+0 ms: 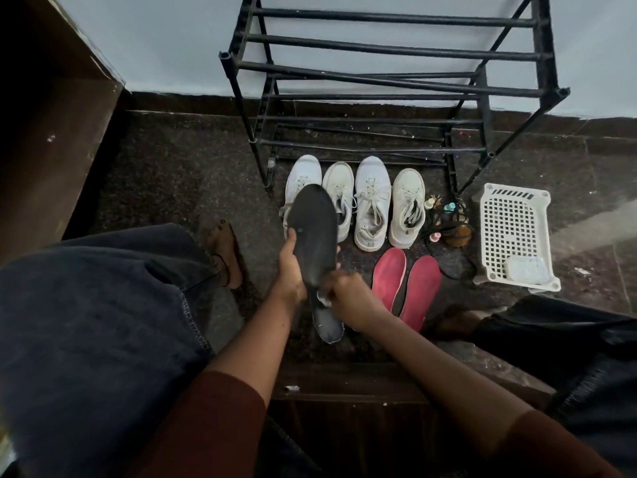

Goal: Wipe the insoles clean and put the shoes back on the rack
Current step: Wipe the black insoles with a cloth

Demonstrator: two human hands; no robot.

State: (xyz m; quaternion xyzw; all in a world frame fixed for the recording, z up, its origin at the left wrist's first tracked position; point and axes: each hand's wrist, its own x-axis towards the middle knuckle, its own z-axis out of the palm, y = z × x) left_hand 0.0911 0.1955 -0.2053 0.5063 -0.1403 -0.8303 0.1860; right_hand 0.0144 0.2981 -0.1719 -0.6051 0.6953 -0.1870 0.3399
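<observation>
Looking down onto a dark speckled stone floor (172,174) meeting a pale blue-grey wall (155,46). Standing against that wall, a black metal shoe rack (394,47), carrying none of the shoes yet. Lining up on the floor just in front of it, four white shoes (372,201), toes pointing at the rack. Lying nearer and to the right, two red insoles (389,276) side by side. Sitting further right, a white plastic basket (482,243), with a tangle of small bottles (448,215) and dark cords between it and the shoes.

Holding a black insole (315,222) up off the floor in the left grip (291,270), fingers and thumb curling round its edges about halfway along. Pinching a small white cloth (323,300) in the right grip (346,296) and pressing it against the insole's near end. Showing just below both hands, a dark grey shape (329,327) with a pale edge; impossible to tell whether that is the heel of the same insole or a second one on the floor.

Running away from the body along its long axis, toe end raised toward the leftmost shoes, near end down at the cloth. Judging the step in hand as wiping, with the stroke needing to travel along that axis from the right grip toward the toe while bracing with the left. Judging the left grip as the nearer one to the shoes for the return.
</observation>
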